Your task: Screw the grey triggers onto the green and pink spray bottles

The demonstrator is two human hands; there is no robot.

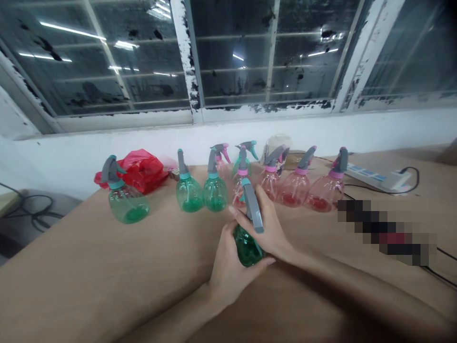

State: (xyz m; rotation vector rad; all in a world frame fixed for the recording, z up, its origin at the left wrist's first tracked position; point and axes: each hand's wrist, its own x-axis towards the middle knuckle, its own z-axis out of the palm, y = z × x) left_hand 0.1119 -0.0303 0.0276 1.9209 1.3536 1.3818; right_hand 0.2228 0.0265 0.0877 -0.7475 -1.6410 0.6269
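Observation:
Between my hands is a green spray bottle (249, 248) with a grey and teal trigger head, tilted toward me. My left hand (228, 262) wraps round the lower body of the bottle from the left. Around the neck, just under the spray head, closes my right hand (269, 226). Behind it stands a pink spray bottle (240, 186), partly hidden by the held one. Two green spray bottles (189, 195) with green liquid stand side by side left of my hands. Several pink spray bottles (294, 188) with red liquid stand to the right.
Another green spray bottle (126, 202) stands apart at the left, before a red plastic bag (143, 169). Two more bottles stand at the back. A white power strip (378, 177) with black cables lies at the right, near a pixelated dark object (389, 233). The wooden table (143, 267) meets a windowed wall.

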